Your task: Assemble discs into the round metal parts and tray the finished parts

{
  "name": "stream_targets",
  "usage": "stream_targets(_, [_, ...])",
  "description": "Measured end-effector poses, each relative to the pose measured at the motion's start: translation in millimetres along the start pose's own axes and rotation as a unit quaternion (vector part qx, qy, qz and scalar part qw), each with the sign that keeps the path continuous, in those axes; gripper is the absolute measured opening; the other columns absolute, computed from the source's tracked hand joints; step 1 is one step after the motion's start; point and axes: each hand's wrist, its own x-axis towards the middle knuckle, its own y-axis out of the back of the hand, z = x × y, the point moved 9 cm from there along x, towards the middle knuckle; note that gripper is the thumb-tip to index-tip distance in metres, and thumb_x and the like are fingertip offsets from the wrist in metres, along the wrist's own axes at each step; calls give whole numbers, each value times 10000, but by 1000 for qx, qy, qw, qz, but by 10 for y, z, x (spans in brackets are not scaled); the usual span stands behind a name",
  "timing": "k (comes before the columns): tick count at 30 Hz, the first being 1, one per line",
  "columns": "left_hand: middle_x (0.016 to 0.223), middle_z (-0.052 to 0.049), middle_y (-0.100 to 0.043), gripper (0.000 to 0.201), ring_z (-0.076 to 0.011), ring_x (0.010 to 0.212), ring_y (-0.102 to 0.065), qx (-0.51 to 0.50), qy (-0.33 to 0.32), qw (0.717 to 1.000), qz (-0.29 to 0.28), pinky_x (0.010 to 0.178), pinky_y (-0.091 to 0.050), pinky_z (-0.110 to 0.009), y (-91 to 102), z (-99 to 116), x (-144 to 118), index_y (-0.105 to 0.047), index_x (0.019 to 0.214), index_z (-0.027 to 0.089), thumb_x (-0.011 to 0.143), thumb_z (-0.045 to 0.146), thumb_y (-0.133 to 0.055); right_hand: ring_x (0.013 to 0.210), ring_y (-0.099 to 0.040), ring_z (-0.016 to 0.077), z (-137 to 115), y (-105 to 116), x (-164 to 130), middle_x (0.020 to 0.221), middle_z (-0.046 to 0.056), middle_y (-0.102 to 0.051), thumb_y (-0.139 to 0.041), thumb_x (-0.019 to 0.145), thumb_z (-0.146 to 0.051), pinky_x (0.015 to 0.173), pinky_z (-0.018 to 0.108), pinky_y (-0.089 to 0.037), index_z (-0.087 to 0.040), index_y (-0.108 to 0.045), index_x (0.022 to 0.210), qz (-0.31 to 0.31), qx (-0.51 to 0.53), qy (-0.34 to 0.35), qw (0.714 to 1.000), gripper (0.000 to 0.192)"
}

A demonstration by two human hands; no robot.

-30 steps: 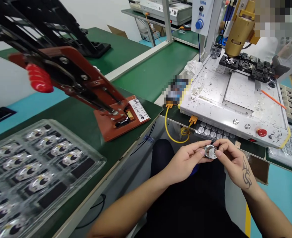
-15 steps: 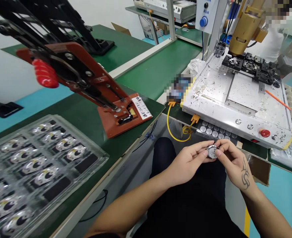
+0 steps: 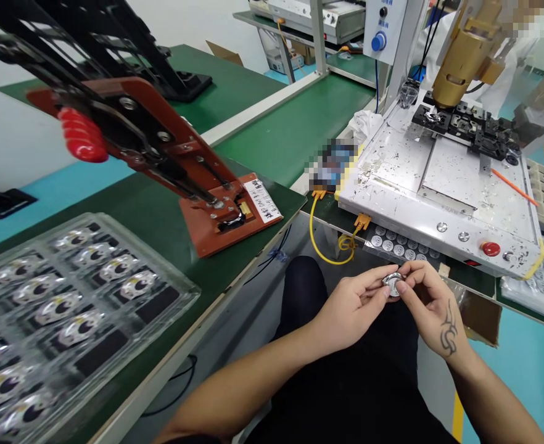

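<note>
A small round metal disc (image 3: pixel 393 284) sits pinched between both our hands above our lap. Our left hand (image 3: pixel 351 306) and right hand (image 3: pixel 432 302) grasp its rim with the fingertips. It looks light, rigid and slippery, best held by its edge. The white machine base (image 3: pixel 443 203) lies just beyond.

This is a factory assembly line for small electronic parts. Long green tabletops (image 3: pixel 281 132) run from near to far with pale metal rails between them. On the near left lies a clear plastic tray (image 3: pixel 68 308) holding rows of identical small metal parts. Beside it stands a red lever press (image 3: pixel 161 160) with a red grip. To the right sits a white bench machine (image 3: pixel 443 179) with a gold-coloured head (image 3: pixel 461 61), a black fixture, push buttons and a yellow cable (image 3: pixel 321 240)
</note>
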Motion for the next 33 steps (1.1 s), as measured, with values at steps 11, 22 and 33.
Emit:
stream_targets(11, [1262,-126,-816,464,-252,1108,-812,176,-59,983,17,1008,-657,-357,119,59,1,-620,1503,162,1049,255,-606,909,-609,227,-48,0,83,1026,53,-627,-699,1024,-316,814,378,-517,-256,-621,1054,-9,-136,84,987,103])
stream_targets(22, [1150,-108,-764,406,-219,987,-768,55,-19,995,84,908,-661,-361,336,158,69,-664,1272,175,947,376,-802,587,-533,134,249,-172,203,729,-27,-606,-763,965,-568,538,273,-443,-226,-670,956,6,145,-85,986,354])
stream_targets(33, [899,-39,-746,281,-160,758,-718,71,-10,991,110,734,-624,-295,422,255,-62,-707,1103,158,936,365,-798,570,-579,137,70,-384,229,713,-12,-649,-795,946,-536,499,267,-491,-220,-711,1014,-23,161,-69,984,334])
